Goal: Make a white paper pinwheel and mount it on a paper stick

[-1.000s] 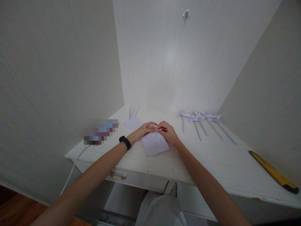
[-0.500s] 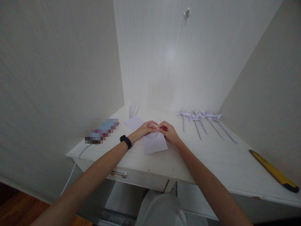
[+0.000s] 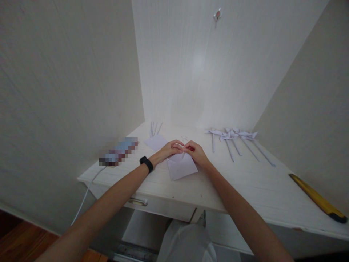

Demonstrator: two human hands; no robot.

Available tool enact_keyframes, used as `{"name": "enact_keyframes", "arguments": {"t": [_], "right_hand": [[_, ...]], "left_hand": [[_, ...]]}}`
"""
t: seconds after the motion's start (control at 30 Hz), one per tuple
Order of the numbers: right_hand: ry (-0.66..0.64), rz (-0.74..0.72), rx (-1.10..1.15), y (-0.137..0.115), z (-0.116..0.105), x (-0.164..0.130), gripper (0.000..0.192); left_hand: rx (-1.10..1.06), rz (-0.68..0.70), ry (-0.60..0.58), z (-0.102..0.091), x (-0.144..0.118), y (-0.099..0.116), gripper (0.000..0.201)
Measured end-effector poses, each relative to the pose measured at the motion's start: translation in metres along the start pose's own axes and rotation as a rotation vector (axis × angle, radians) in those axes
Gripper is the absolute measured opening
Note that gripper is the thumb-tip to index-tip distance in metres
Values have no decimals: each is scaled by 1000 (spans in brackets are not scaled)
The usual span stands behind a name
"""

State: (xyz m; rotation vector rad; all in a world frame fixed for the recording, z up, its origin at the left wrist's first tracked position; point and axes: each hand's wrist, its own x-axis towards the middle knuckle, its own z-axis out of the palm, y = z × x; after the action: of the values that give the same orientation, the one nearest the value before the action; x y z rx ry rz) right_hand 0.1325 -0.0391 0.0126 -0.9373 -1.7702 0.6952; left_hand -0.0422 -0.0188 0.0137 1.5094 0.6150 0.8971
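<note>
**Both hands pinch a folded sheet at mid-bench**

The left hand point(image 3: 169, 149), a black band on its wrist, and the right hand point(image 3: 196, 153) meet fingertip to fingertip over the far edge of a white folded paper point(image 3: 182, 167), each pinching it there. The paper lies on the white bench point(image 3: 245, 182), midway between its left and right edges and nearer the front edge. Something red shows under the right fingers; what it is cannot be told. Finished paper pinwheels point(image 3: 234, 140) lie toward the back right, a loose sheet point(image 3: 156, 142) and thin sticks point(image 3: 155, 128) toward the back left, a yellow knife point(image 3: 317, 198) by the right edge.
</note>
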Motion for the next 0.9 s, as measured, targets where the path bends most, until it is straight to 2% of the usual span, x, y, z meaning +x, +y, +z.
{"name": "enact_keyframes", "arguments": {"t": [0.33, 0.57, 0.77, 0.9], "right_hand": [[1, -8, -23, -4, 0, -2, 7], [14, 14, -57, -1, -1, -2, 9], [35, 27, -66, 3, -2, 0, 12], [45, 50, -66, -1, -1, -1, 13]], "left_hand": [[37, -33, 12, 3, -2, 4, 38], [58, -2, 18, 1, 2, -4, 33], [96, -6, 52, 6, -2, 3, 28], [117, 6, 38, 5, -1, 1, 27]]}}
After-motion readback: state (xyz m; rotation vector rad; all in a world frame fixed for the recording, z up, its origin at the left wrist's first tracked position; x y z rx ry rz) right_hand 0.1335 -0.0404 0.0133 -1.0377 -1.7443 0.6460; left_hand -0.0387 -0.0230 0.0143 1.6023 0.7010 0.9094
